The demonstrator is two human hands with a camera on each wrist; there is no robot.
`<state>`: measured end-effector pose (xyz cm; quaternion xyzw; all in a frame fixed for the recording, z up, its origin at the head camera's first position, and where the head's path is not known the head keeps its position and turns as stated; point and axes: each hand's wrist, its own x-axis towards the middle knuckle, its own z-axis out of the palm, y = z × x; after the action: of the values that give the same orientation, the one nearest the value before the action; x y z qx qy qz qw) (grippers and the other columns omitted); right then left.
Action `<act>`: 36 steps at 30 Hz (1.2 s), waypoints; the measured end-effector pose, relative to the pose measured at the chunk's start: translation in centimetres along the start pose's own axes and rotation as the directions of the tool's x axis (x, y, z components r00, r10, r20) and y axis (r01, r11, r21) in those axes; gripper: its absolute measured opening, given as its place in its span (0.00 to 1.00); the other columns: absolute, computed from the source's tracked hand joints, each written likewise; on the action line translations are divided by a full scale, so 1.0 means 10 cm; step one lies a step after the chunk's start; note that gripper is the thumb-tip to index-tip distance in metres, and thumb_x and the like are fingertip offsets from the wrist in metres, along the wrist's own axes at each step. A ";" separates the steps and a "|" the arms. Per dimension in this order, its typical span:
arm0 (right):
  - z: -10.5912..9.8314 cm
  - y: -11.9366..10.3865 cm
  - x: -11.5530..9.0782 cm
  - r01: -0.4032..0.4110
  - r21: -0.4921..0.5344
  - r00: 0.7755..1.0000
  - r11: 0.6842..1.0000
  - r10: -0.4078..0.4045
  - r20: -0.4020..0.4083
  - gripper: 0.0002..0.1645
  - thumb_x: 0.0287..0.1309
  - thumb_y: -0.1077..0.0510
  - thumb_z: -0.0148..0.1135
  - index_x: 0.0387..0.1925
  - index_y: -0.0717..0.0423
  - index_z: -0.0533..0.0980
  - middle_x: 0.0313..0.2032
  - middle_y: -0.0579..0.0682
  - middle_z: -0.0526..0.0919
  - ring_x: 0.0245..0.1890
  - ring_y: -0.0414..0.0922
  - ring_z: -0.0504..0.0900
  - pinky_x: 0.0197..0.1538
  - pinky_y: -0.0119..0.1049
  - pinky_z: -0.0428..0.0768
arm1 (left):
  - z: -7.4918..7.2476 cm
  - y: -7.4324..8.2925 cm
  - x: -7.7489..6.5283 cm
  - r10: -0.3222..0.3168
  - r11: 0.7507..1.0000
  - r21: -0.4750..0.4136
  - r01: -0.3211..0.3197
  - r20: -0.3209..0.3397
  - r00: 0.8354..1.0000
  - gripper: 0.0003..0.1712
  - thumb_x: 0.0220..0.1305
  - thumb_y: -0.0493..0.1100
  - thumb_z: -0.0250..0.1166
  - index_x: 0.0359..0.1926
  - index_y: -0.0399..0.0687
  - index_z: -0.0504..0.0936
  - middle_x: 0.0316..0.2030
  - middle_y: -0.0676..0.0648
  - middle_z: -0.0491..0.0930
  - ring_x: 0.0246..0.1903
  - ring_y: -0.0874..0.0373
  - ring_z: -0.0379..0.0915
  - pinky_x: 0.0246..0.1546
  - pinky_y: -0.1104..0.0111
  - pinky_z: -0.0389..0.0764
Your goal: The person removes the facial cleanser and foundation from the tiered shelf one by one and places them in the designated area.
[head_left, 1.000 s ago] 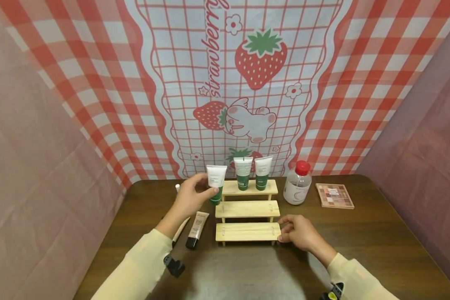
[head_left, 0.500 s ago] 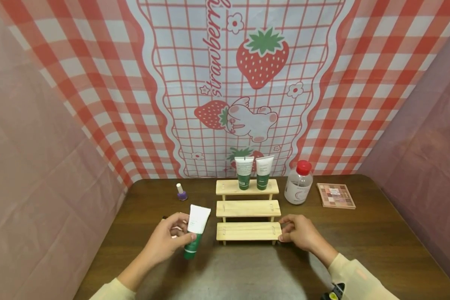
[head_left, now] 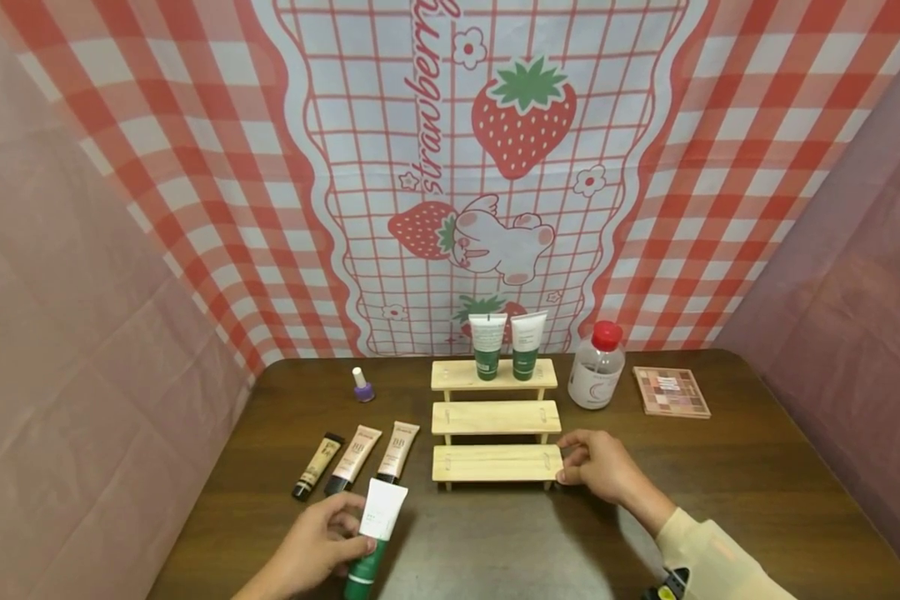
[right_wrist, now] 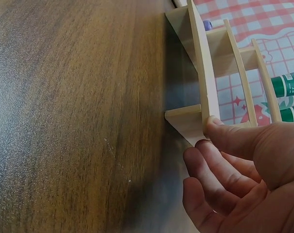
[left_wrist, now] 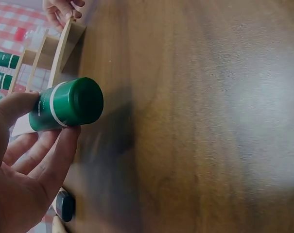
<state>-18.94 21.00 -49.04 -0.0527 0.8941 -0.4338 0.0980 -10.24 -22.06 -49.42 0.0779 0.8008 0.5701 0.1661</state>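
Observation:
My left hand (head_left: 318, 537) grips a white and green squeeze tube (head_left: 377, 521) between thumb and fingers, near the table's front left. In the left wrist view the tube's green cap (left_wrist: 81, 102) points toward the camera, raised over the tabletop. My right hand (head_left: 600, 467) holds the right end of the lowest step of a three-step wooden stand (head_left: 495, 463). The right wrist view has the thumb (right_wrist: 217, 128) on the board's end and the other fingers curled below it. Two similar tubes, one (head_left: 487, 346) beside the other (head_left: 527, 346), stand upright on the top step.
Left of the stand lie two BB cream tubes (head_left: 357, 454) (head_left: 400, 450) and a gold and black tube (head_left: 318, 465). A purple nail polish bottle (head_left: 363, 386) stands behind them. Right of the stand are a red-capped bottle (head_left: 597, 371) and an eyeshadow palette (head_left: 671, 392).
My left hand has carried the squeeze tube from beside the stand's top step down toward the table's front left, uncovering the smaller tubes. The right hand stays at the stand.

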 end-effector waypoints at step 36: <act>0.00 0.00 0.01 -0.006 -0.008 1.000 1.000 0.006 0.007 0.26 0.45 0.67 0.80 0.48 0.65 0.81 0.28 0.49 0.88 0.28 0.42 0.82 0.32 0.38 0.79 | 0.04 -0.11 -0.12 -0.127 0.988 0.083 0.129 -0.019 0.992 0.24 0.55 0.35 0.77 0.49 0.29 0.78 0.28 0.47 0.79 0.21 0.56 0.77 0.17 0.60 0.83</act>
<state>-19.07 21.03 -49.08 -0.0520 0.8958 -0.4295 0.1019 -8.89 -22.48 -50.33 0.0294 0.8285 0.5246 0.1936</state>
